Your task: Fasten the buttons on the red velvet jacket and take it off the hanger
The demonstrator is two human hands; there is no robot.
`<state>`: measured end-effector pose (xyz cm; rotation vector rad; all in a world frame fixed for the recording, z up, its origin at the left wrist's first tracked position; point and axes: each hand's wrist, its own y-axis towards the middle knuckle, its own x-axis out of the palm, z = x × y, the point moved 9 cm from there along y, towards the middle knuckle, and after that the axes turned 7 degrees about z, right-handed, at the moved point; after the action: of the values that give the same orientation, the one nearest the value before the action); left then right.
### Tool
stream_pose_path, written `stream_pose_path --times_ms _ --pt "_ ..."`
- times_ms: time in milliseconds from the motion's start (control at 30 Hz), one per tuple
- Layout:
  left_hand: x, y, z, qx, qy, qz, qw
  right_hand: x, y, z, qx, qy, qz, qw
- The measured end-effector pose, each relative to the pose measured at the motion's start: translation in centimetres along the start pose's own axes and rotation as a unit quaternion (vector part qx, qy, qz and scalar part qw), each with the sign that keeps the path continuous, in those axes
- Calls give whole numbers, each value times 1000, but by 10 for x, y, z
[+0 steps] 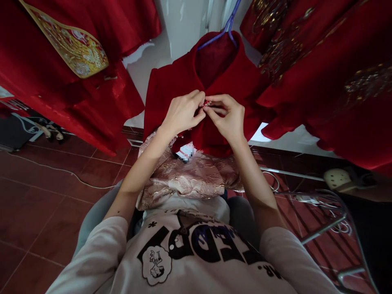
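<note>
A dark red velvet jacket point(171, 87) hangs on a blue hanger point(228, 25) straight in front of me. Both hands meet at its front opening just below the collar. My left hand point(182, 112) pinches the left edge of the cloth with its fingers closed. My right hand point(226, 116) pinches a small pale fastening point(207, 103) on the front, fingertips touching those of the left hand. Below the jacket a pink brocade garment point(186, 175) lies bunched over my lap.
Red embroidered garments hang at the left point(70, 61) and right point(330, 73). A gold embroidered panel point(73, 47) shows at upper left. The floor is red tile point(36, 196) with a thin cable across it. A metal rack point(324, 216) stands at lower right.
</note>
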<state>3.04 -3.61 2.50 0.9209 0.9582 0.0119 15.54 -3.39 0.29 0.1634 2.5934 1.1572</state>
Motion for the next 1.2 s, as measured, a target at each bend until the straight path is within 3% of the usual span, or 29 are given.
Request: stream_pose_path --times_ms 200,400,533,667,800,900,1033,1200 --pt "1 1 -2 44 -31 14 998 2 -2 -3 6 -23 -14 1000" --pt "2 4 3 51 -41 -17 998 -2 7 -8 6 -28 -29 999" --pt "8 -9 -5 -10 -113 41 993 0 0 -4 14 -25 -16 999" --pt "41 -48 -28 -123 -231 128 957 5 -33 22 64 -15 -20 998" --pt "84 -85 -42 -252 -337 85 903 6 -59 45 122 -27 -69 990" --pt "89 -90 -29 -226 -325 16 918 -7 -58 37 120 -43 -67 990" --pt "78 -88 -20 -174 -281 30 943 -15 -51 7 99 -63 -90 989" --pt "86 -90 -14 -182 -402 38 897 -7 -58 -10 104 -42 -161 981"
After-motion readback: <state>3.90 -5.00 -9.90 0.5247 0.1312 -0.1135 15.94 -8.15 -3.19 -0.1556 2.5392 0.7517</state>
